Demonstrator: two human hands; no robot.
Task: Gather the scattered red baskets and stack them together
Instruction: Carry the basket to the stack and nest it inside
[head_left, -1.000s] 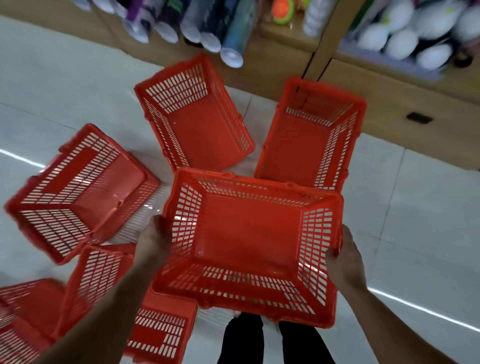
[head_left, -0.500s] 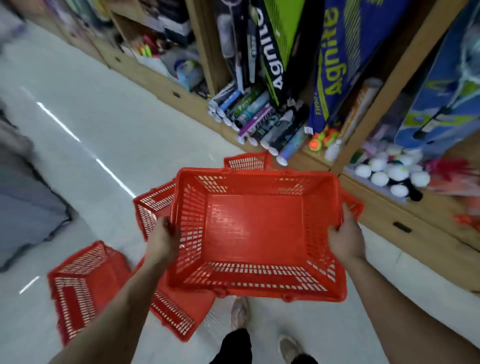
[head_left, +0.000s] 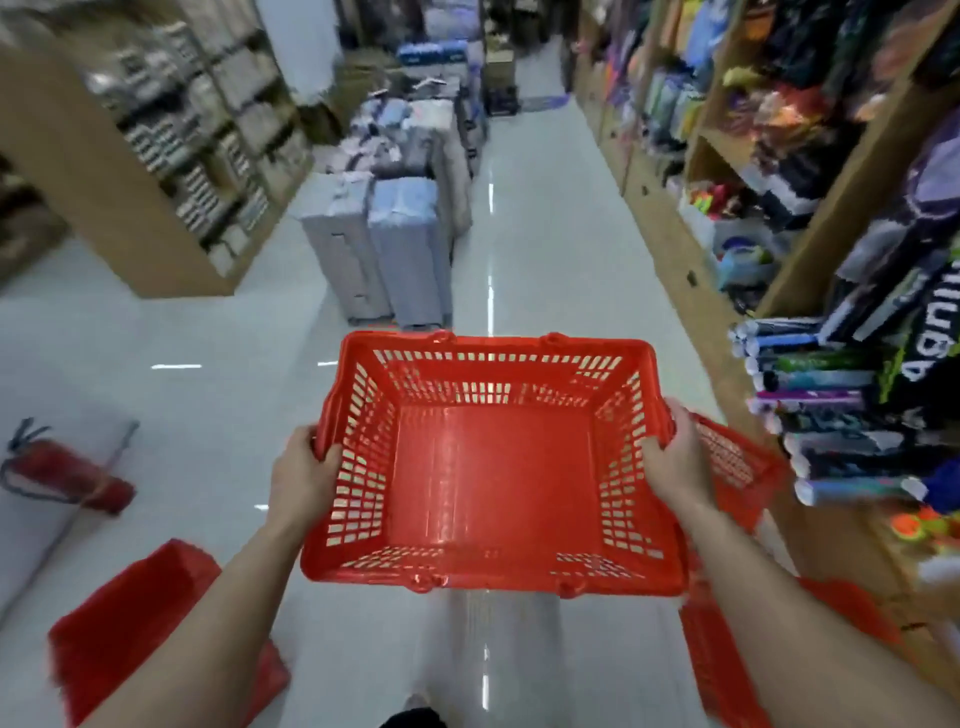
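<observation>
Shop aisle: red basket (head_left: 493, 467) between left grip (head_left: 301, 475), right grip (head_left: 675, 465).

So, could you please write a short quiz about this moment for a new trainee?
1. True or false: both hands hold the red basket by its side rims.
2. What lies on the floor at far left: (a) a fire extinguisher, (b) a broom, (c) a ladder?
3. Is anything inside the held basket?

Key:
1. True: left hand, right hand.
2. (a), the fire extinguisher.
3. No, it is empty.
</observation>
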